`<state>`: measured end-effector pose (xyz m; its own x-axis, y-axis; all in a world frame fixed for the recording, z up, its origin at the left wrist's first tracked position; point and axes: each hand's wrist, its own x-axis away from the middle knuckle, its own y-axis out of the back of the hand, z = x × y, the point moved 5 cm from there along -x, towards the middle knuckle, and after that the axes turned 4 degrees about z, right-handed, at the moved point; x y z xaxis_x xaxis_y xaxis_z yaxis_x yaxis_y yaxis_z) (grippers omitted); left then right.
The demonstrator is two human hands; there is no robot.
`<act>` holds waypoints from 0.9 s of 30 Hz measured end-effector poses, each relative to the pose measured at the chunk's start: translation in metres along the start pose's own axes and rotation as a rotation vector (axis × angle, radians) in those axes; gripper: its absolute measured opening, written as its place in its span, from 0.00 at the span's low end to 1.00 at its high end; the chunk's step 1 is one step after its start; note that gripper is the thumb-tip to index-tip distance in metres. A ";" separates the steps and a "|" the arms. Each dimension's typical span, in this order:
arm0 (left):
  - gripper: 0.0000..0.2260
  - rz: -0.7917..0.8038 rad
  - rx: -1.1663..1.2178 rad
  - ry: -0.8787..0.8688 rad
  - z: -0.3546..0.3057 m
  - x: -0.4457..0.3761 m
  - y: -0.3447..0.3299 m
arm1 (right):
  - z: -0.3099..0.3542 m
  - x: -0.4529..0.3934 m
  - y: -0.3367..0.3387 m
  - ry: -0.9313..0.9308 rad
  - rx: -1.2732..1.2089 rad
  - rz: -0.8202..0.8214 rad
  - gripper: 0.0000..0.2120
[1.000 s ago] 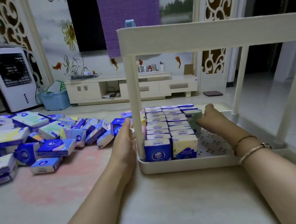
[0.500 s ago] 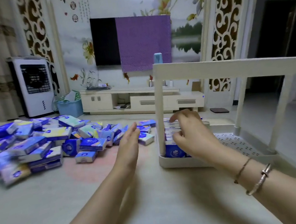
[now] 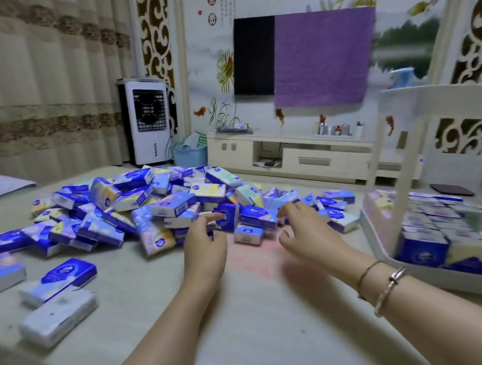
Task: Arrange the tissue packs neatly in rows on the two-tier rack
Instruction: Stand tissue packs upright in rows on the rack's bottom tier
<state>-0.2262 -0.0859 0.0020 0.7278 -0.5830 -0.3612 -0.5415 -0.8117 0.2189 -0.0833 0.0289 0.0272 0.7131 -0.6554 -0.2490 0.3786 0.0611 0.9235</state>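
Observation:
A big loose heap of blue and white tissue packs (image 3: 142,207) covers the floor mat ahead and to the left. My left hand (image 3: 204,245) and my right hand (image 3: 304,229) hover side by side at the heap's near edge, fingers spread, holding nothing. The white two-tier rack (image 3: 378,242) stands at the right. Its lower tray holds upright tissue packs in rows (image 3: 429,225). The upper tier (image 3: 454,104) carries no packs that I can see.
Stray packs (image 3: 56,278) lie apart at the near left, one wrapped in grey-white (image 3: 57,318). The mat's edge drops off at the lower left. Behind stand a white TV cabinet (image 3: 295,151), an air cooler (image 3: 149,118) and a blue basket (image 3: 189,154).
Both hands left the rack and swung left toward the loose heap. My view turned left too, so the rack now sits at the right edge.

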 end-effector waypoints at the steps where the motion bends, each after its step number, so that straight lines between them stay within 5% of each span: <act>1: 0.16 -0.008 -0.030 -0.030 0.003 -0.003 -0.001 | 0.000 -0.007 -0.009 0.010 -0.024 0.011 0.17; 6: 0.15 -0.016 -0.327 -0.189 0.003 -0.027 -0.019 | -0.006 -0.034 -0.036 0.078 -0.120 -0.035 0.27; 12: 0.25 0.117 -0.516 -0.180 0.007 -0.038 -0.054 | -0.028 -0.043 -0.039 -0.034 -0.431 -0.219 0.07; 15: 0.32 0.135 -0.590 -0.149 0.011 -0.035 -0.061 | -0.048 -0.041 -0.031 -0.180 -0.607 -0.313 0.11; 18: 0.27 0.185 -0.658 -0.097 0.012 -0.030 -0.061 | -0.059 -0.040 -0.029 -0.264 -0.777 -0.388 0.10; 23: 0.20 0.159 -0.288 0.059 0.006 -0.031 -0.050 | -0.051 -0.032 -0.031 -0.216 -0.920 -0.332 0.03; 27: 0.15 0.109 -0.064 0.020 -0.001 -0.029 -0.039 | -0.040 -0.028 -0.030 -0.120 -0.975 -0.255 0.12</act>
<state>-0.2255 -0.0375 0.0041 0.6746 -0.6682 -0.3138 -0.5907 -0.7435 0.3134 -0.0914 0.0758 -0.0052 0.4998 -0.8028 -0.3250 0.8661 0.4610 0.1932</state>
